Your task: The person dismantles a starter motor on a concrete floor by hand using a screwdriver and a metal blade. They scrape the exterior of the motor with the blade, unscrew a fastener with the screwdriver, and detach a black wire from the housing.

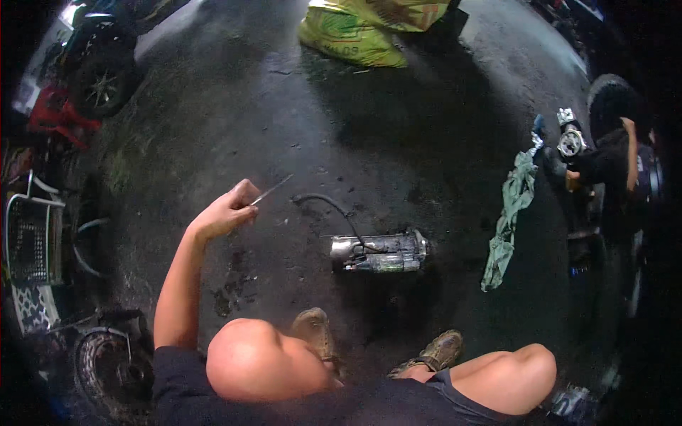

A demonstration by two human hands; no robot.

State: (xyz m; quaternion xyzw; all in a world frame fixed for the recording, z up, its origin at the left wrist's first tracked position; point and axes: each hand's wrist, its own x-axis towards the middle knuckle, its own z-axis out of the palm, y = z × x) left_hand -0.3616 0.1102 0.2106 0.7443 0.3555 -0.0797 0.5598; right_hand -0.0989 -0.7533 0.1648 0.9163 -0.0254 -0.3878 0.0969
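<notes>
My left hand [231,209] is raised out in front of my left knee, its fingers closed around a thin metal rod [273,189]. The rod points up and to the right; whether it has a handle is hidden in the hand. Apart from the hand, to its right, a starter motor [376,253] lies on the dark floor in front of my shoes. It is a silver cylinder with a smaller cylinder alongside. From it a black cable [328,204] curves off to the left. My right hand does not show.
A crumpled green cloth [510,220] lies on the floor at the right. Beyond it another person [614,160] works beside a round metal part [570,143]. Yellow sacks [348,35] stand at the far side. Along the left are a wheel [99,89], a metal chair [34,238] and a tyre [106,369].
</notes>
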